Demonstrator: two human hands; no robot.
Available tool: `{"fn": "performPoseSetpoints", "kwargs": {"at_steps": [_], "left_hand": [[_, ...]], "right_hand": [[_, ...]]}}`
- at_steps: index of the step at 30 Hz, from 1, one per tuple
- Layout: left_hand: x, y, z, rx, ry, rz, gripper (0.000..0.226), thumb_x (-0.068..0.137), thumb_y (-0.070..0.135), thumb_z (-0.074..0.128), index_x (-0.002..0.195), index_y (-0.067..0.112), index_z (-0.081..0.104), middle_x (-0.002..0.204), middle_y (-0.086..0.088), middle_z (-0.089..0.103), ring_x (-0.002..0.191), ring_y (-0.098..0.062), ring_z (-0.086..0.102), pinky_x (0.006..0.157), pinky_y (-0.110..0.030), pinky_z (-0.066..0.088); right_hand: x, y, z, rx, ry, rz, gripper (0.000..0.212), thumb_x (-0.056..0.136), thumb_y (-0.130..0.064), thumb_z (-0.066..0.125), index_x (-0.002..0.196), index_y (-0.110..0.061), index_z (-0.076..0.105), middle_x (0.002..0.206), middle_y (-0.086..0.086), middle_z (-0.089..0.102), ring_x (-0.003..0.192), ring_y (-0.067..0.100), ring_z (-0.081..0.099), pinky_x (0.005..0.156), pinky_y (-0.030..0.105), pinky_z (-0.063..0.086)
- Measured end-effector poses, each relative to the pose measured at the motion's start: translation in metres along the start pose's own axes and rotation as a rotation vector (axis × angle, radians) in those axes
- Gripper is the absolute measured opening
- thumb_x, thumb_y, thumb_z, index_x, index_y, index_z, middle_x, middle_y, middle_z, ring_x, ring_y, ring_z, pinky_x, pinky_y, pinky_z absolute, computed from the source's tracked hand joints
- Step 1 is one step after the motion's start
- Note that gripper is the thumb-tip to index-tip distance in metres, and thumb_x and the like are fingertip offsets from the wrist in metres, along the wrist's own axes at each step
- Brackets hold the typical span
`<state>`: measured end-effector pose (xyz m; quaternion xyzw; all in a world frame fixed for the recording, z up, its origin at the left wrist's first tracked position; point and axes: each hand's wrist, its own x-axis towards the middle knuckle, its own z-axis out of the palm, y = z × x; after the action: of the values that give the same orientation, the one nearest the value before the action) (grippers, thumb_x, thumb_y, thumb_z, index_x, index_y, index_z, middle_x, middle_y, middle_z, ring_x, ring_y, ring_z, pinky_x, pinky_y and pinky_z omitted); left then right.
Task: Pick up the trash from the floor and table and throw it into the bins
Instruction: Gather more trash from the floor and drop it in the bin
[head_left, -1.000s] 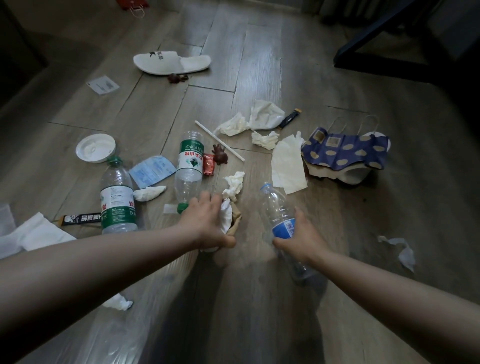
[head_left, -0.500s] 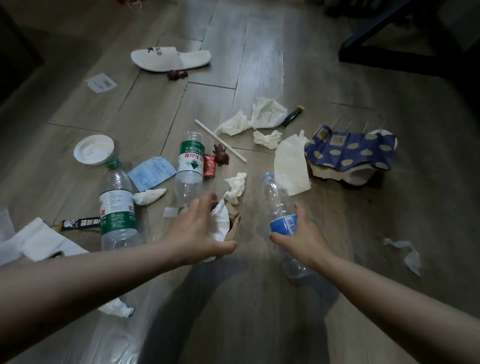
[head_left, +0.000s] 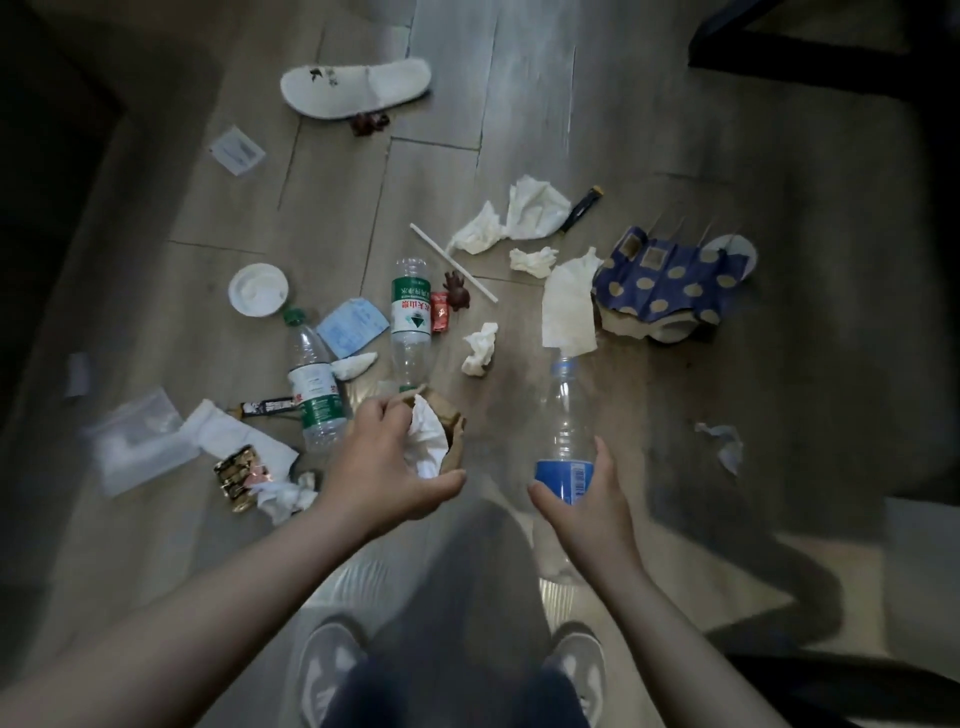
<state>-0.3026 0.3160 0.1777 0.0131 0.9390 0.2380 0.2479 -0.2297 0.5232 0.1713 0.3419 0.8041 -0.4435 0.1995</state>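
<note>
The left hand (head_left: 384, 462) curls its fingers round a wad of white tissue and brown paper (head_left: 431, 436). The right hand (head_left: 589, 501) grips a clear bottle (head_left: 563, 410) at its blue label, where a white barcode shows but no brand reads; its blue cap points away from the palm. Just beyond the left fingertips lies a green-label bottle (head_left: 410, 317) with red Chinese characters. A green-capped bottle (head_left: 314, 395) lies just left of that hand.

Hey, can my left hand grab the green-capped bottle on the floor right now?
Probably not yet. Nothing lies between the left hand and the green-capped bottle beside it, but that hand grips a wad of tissue and brown paper, and the right hand holds the blue-label bottle. Bin something first.
</note>
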Motion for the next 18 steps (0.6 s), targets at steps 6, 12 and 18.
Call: {"fn": "performPoseSetpoints", "kwargs": {"at_steps": [6,12,18], "left_hand": [[-0.095,0.083,-0.134,-0.074,0.052,-0.006,0.05,0.055,0.063,0.069,0.076,0.027,0.041,0.111,0.001,0.042,0.103,-0.023,0.047,0.082,-0.031,0.043],[-0.183,0.183,-0.268,-0.2,0.084,0.014,0.058,0.045,0.068,0.06,0.081,0.024,0.053,0.122,0.003,0.04,0.115,-0.019,0.047,0.095,-0.033,0.044],[-0.257,0.266,-0.388,-0.283,0.139,0.18,0.056,0.042,0.071,0.059,0.071,0.025,0.05,0.111,0.01,0.037,0.106,-0.014,0.048,0.088,-0.03,0.043]], "right_hand": [[-0.123,-0.102,-0.091,-0.005,0.016,-0.012,0.101,0.078,-0.042,0.074,0.152,-0.034,0.005,0.151,0.0,0.033,0.127,0.019,0.047,0.101,0.04,0.048],[-0.238,-0.214,-0.198,0.052,0.096,-0.116,0.1,0.075,-0.046,0.073,0.149,-0.039,0.007,0.148,-0.002,0.035,0.126,0.016,0.047,0.099,0.043,0.049],[-0.355,-0.308,-0.297,0.14,0.287,-0.271,0.1,0.078,-0.046,0.074,0.151,-0.034,0.007,0.147,-0.005,0.036,0.122,0.012,0.05,0.09,0.029,0.053]]}}
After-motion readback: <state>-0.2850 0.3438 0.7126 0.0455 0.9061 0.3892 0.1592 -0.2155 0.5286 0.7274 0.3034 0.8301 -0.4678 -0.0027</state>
